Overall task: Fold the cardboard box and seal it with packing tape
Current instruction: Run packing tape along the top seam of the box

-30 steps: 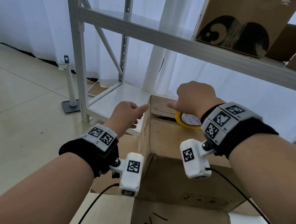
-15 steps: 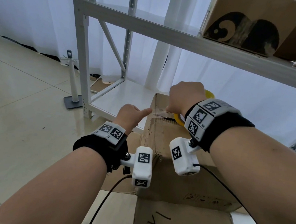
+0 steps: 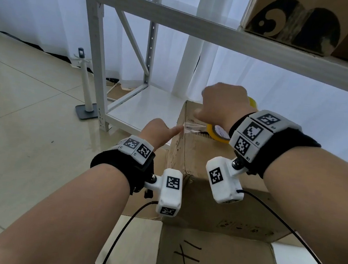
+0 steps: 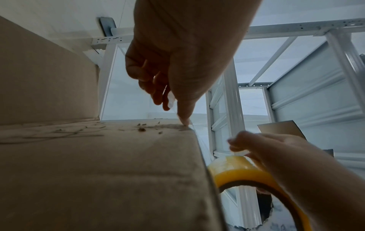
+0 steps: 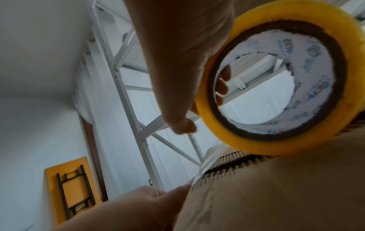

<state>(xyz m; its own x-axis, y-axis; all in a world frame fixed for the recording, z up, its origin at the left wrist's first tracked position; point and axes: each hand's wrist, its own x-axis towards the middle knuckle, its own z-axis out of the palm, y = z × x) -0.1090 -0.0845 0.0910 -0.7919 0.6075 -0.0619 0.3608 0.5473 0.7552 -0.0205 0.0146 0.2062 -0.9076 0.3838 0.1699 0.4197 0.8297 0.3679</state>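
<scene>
— Since a second ago the right hand [image 3: 222, 106] has lifted the yellow packing tape roll [image 3: 219, 134] up and back off the carton's top, so a short clear strip of tape [image 3: 192, 127] now stretches out from the corner.

— And the left hand [image 3: 158, 131]?

— It has stayed at that corner of the cardboard box [image 3: 208, 162]. In the left wrist view its forefinger points straight and presses the tape's free end onto the box edge, while the other fingers curl loosely, holding nothing.

— Why pin it there?

— I judge it anchors the end so the pull unrolls tape instead of peeling it off the cardboard.

— How does the right hand hold the roll?

— Fingers [image 5: 223, 87] pass through the core and the thumb [image 5: 183, 126] sits outside, so the hand is closed round the roll's wall.

— Where is the box?

— Upright on flattened cardboard [image 3: 216, 257], in front of the white metal shelving rack [image 3: 94, 45]. The roll hovers just above its top face, near the open seam where corrugated flap edges show.
</scene>
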